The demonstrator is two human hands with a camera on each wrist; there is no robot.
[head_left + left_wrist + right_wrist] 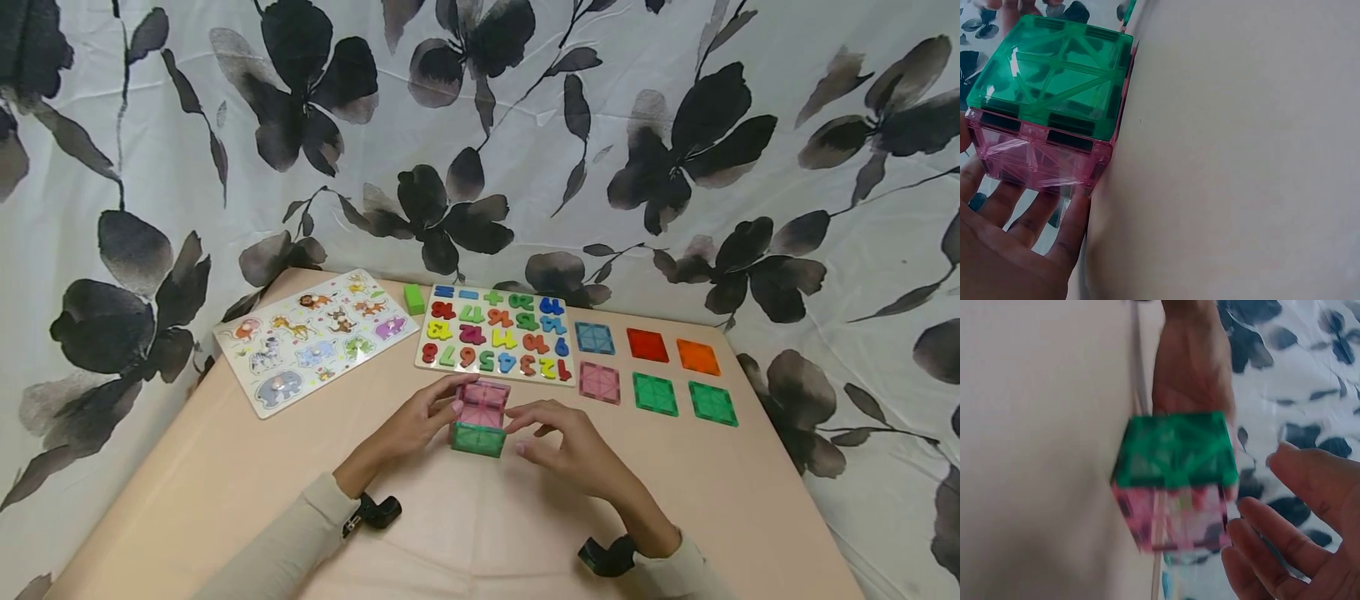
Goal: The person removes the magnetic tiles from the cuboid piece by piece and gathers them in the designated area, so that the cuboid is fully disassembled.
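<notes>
A small box of see-through magnetic tiles (482, 408), with pink and green panels, stands on the table in front of me. Its green face (1054, 75) and a pink side (1038, 159) show in the left wrist view. My left hand (411, 423) holds the box from the left, thumb against it and index finger reaching along its far edge. On the other side my right hand (573, 446) has its fingers spread, the index fingertip at the box's right edge; whether it touches is unclear. The right wrist view is blurred, with the green panel (1175, 450) facing it.
Behind the box lies a number puzzle board (495, 333), with an animal puzzle board (315, 337) to its left. A green block (414, 299) sits between them. Several loose tiles, among them a pink tile (600, 382) and a red tile (647, 345), lie at right.
</notes>
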